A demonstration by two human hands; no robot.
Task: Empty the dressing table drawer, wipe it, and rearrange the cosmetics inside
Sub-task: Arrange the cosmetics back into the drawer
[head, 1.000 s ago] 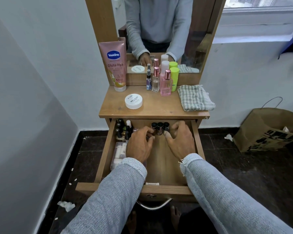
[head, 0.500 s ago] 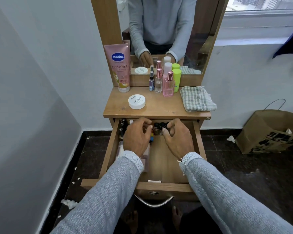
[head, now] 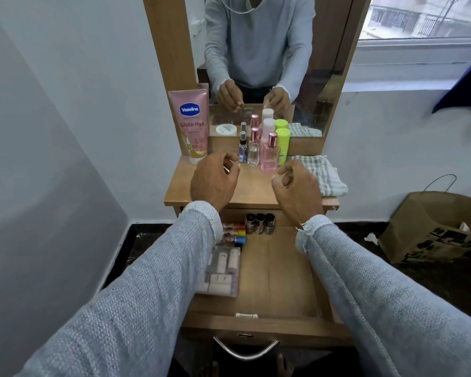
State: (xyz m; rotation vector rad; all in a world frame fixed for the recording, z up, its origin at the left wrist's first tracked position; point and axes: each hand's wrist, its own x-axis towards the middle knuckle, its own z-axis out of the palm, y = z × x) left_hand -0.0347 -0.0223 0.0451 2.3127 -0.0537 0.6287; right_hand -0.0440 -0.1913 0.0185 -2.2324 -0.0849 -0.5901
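The wooden drawer (head: 278,270) is pulled out. At its back stand three small dark-capped bottles (head: 260,223). Coloured-cap tubes (head: 235,233) and a clear pouch of small tubes (head: 221,273) lie along its left side. My left hand (head: 214,183) and my right hand (head: 297,191) hover above the front of the tabletop (head: 252,191), fingers loosely curled, with nothing seen in them. A checked cloth (head: 328,176) lies on the tabletop just right of my right hand. The white jar is hidden behind my left hand.
At the back of the tabletop stand a pink Vaseline tube (head: 192,123), a small spray (head: 242,146), a clear bottle (head: 253,149), a pink perfume bottle (head: 269,155) and a green bottle (head: 283,142). The mirror (head: 259,50) rises behind. A paper bag (head: 433,227) sits on the floor at right.
Both hands have lifted out of the back of the drawer and now hover over the tabletop. The bottles and tubes in the drawer are uncovered.
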